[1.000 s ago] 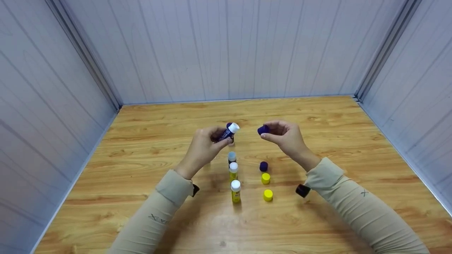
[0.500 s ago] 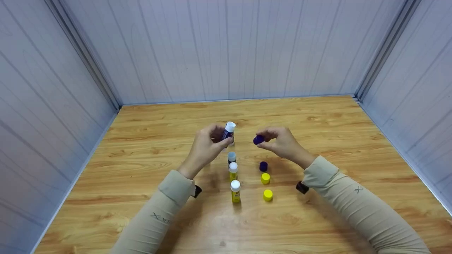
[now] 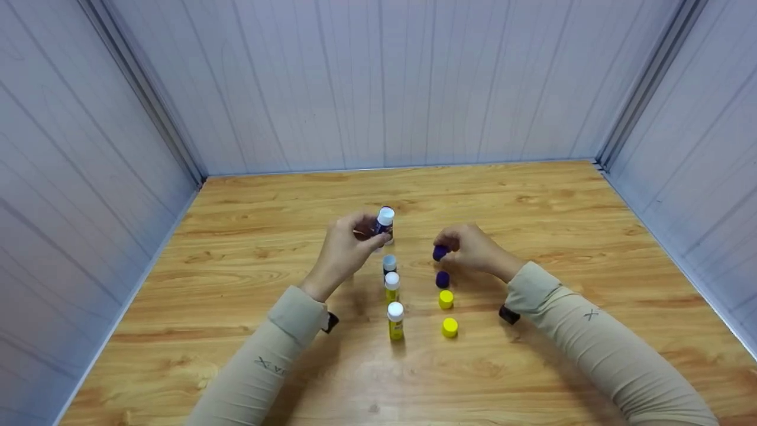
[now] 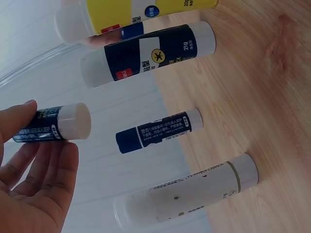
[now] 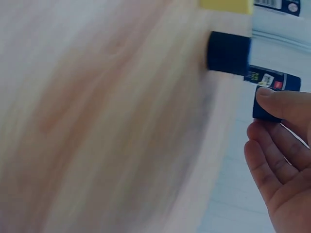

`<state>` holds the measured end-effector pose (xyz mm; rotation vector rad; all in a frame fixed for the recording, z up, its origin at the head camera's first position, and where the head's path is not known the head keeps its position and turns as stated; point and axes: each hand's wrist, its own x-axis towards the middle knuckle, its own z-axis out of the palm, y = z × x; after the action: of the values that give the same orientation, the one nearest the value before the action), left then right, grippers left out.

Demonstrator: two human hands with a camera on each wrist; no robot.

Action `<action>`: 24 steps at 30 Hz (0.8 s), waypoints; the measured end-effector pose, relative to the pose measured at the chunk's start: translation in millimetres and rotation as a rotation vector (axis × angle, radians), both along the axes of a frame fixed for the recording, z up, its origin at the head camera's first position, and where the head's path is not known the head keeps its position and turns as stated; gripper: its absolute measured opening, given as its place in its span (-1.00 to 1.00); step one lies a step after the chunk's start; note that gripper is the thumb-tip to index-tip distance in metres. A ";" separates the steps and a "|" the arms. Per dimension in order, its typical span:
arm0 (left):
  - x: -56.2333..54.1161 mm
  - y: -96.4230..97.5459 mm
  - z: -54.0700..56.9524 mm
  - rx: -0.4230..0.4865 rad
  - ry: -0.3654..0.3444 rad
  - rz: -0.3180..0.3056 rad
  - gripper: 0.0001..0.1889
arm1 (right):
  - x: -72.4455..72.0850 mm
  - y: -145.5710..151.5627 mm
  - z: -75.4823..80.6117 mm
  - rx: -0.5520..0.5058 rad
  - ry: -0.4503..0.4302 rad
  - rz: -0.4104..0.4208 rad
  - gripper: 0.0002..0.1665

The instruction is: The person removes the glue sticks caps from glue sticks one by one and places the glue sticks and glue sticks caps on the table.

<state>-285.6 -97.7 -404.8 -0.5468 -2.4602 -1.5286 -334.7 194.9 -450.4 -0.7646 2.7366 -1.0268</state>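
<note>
In the head view, my left hand [image 3: 343, 248] grips a navy glue stick [image 3: 384, 220] by its body, its bare white top tilted up. My right hand [image 3: 476, 253] pinches a dark blue cap [image 3: 439, 253] between thumb and fingers, low over the table; whether the cap touches the wood I cannot tell. Just nearer stands another dark blue cap [image 3: 442, 279], then two yellow caps [image 3: 446, 299] in line. An uncapped navy glue stick [image 3: 389, 265] and two uncapped yellow glue sticks [image 3: 395, 324] stand upright left of the caps.
The left wrist view shows a small capped navy glue stick [image 4: 160, 131] and a whitish glue stick [image 4: 189, 189] standing beyond the hand. The wooden table [image 3: 248, 207] is bounded by pale panel walls [image 3: 408, 83] at the back and sides.
My right hand has come down and nearer with the dark blue cap, toward the other caps. My left hand has barely moved; the glue stick in it is turned more upright.
</note>
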 end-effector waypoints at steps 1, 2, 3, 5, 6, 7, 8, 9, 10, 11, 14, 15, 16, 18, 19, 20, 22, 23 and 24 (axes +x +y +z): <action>0.0 0.2 -0.4 -0.001 -0.001 -0.004 -0.78 | -0.5 0.7 -1.5 0.010 -0.009 0.002 -0.68; -0.1 0.5 -0.8 -0.004 0.000 -0.005 -0.78 | -1.3 1.3 -3.2 0.019 -0.019 0.003 -0.68; -0.3 0.8 -1.2 -0.009 -0.001 -0.004 -0.77 | -2.0 1.9 -4.7 0.025 -0.032 0.004 -0.68; -0.7 1.2 -2.1 -0.018 -0.004 0.003 -0.77 | -3.0 2.8 -7.2 0.035 -0.051 0.005 -0.68; -0.8 1.4 -2.3 -0.024 -0.006 0.009 -0.77 | -3.5 3.1 -8.2 0.039 -0.056 0.006 -0.68; -1.0 1.5 -2.8 -0.028 -0.008 0.014 -0.76 | -4.0 3.5 -9.0 0.043 -0.060 0.008 -0.67; -1.3 1.5 -3.3 -0.031 -0.009 0.020 -0.77 | -4.4 3.7 -9.6 0.048 -0.063 0.009 -0.67; -1.5 1.6 -3.7 -0.034 -0.010 0.025 -0.77 | -4.9 3.9 -9.9 0.053 -0.066 0.010 -0.68; -1.6 1.7 -4.2 -0.037 -0.010 0.028 -0.78 | -5.5 3.8 -10.3 0.060 -0.064 0.013 -0.69; -1.7 1.9 -4.5 -0.041 -0.010 0.029 -0.78 | -5.9 3.9 -10.7 0.068 -0.064 0.016 -0.72; -1.6 3.1 -6.1 -0.048 -0.011 0.030 -0.78 | -6.5 3.4 -11.2 0.089 -0.070 0.019 -0.77; -1.7 3.7 -6.6 -0.054 -0.014 0.032 -0.78 | -6.6 3.1 -11.3 0.094 -0.074 0.017 -0.78; -1.6 4.3 -7.0 -0.059 -0.018 0.034 -0.78 | -6.6 2.7 -11.5 0.100 -0.079 0.013 -0.79; -1.7 5.4 -7.9 -0.068 -0.028 0.040 -0.78 | -6.4 1.8 -11.3 0.103 -0.091 0.003 -0.79; -1.8 5.9 -8.1 -0.076 -0.034 0.044 -0.77 | -6.3 1.2 -10.9 0.103 -0.097 -0.001 -0.79; -2.0 6.2 -8.3 -0.084 -0.034 0.048 -0.78 | -6.3 0.6 -10.9 0.104 -0.100 -0.003 -0.79; -2.6 6.6 -9.6 -0.095 -0.029 0.050 -0.78 | -6.5 -0.2 -10.9 0.104 -0.103 -0.003 -0.79; -3.2 6.7 -10.6 -0.103 -0.021 0.051 -0.78 | -6.5 -0.5 -10.7 0.103 -0.105 -0.003 -0.79; -3.9 6.7 -11.9 -0.111 -0.012 0.051 -0.78 | -6.5 -0.7 -10.6 0.103 -0.106 -0.003 -0.79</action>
<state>-289.4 -91.0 -416.7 -0.4911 -2.5596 -1.3866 -341.3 194.2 -461.0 -0.6709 2.6770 -0.8915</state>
